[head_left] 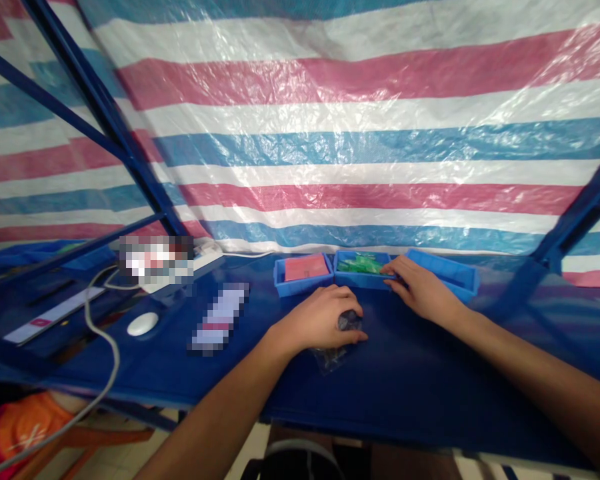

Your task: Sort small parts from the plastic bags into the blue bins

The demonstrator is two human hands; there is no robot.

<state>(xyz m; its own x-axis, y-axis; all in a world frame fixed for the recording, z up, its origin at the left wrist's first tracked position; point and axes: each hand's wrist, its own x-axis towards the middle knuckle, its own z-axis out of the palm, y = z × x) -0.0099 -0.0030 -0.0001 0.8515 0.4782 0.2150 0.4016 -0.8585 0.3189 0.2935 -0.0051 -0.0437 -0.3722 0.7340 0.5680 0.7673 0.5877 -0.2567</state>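
Note:
My left hand point(325, 317) is curled around a dark, rounded object point(350, 321) at the middle of the blue table. Under that hand lies a crumpled clear plastic bag point(331, 360); whether the dark object is inside it I cannot tell. My right hand point(420, 287) is at the right end of a small blue bin point(363, 280) holding green plastic-wrapped pieces point(361, 263). Its fingertips are over the bin beside the green pieces, and the thumb is apart from them, in front of the bin's wall. No held item shows in it.
A blue bin with a pink-red stack point(305, 268) stands on the left, another blue bin point(445, 273) on the right. Further left are a blurred phone-like slab point(220, 319), a white mouse-shaped object point(143, 324) and a grey cable point(114, 360). Striped sheeting point(360, 147) hangs behind.

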